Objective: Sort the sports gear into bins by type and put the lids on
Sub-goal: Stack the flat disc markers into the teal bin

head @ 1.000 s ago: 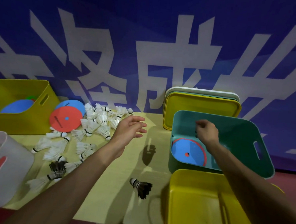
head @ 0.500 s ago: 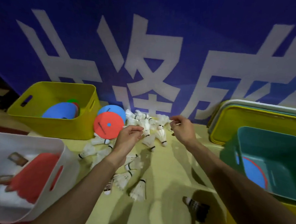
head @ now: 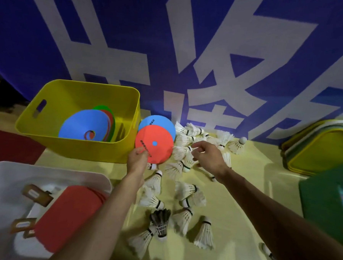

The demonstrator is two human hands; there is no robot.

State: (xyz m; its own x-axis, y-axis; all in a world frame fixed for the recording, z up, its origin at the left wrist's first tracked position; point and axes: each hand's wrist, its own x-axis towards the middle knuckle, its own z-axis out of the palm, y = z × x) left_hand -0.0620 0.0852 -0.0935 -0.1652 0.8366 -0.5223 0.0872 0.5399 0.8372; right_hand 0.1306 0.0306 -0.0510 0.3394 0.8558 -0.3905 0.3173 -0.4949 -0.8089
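The left hand point(head: 138, 161) pinches the near edge of a red disc point(head: 155, 144), thumb on top and fingers curled under it. That disc lies partly over a blue disc point(head: 159, 121), and both sit on the counter point(head: 243, 185) just beside the right wall of a yellow bin point(head: 76, 146). Inside the yellow bin is a leaning stack of discs point(head: 83, 126), a blue one on top with red and green edges showing behind it.

The right hand point(head: 208, 159) hangs over a heap of white shuttlecocks point(head: 185, 190) to the right of the red disc, its fingers loosely bent and the forefinger pointing left. I cannot tell whether it grips one of them. The shuttlecocks lie scattered from the banner point(head: 210, 52) at the back down toward the near edge, and a single black shuttlecock point(head: 161, 220) lies among the nearer ones.

At the lower left a white bin point(head: 45, 169) holds red paddles point(head: 71, 214) with wooden handles. At the right edge stands a green bin point(head: 322, 197), and behind it a stack of lids point(head: 320, 155) leans against the banner
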